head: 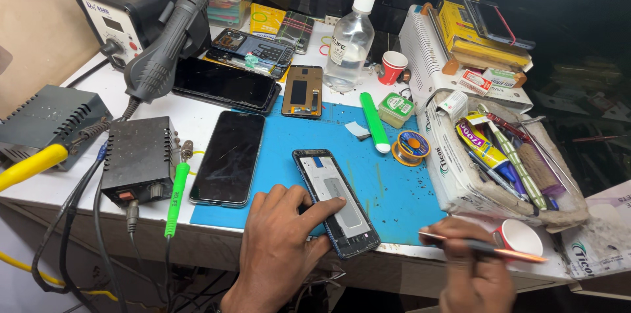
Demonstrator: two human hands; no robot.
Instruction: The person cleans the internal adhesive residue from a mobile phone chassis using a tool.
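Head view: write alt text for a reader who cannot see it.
A person's left hand steadies an opened phone frame on a blue work mat, while the right hand holds a thin tool. Other phones, a clear bottle and repair equipment crowd the white bench.

Right hand (474, 273) cut off below
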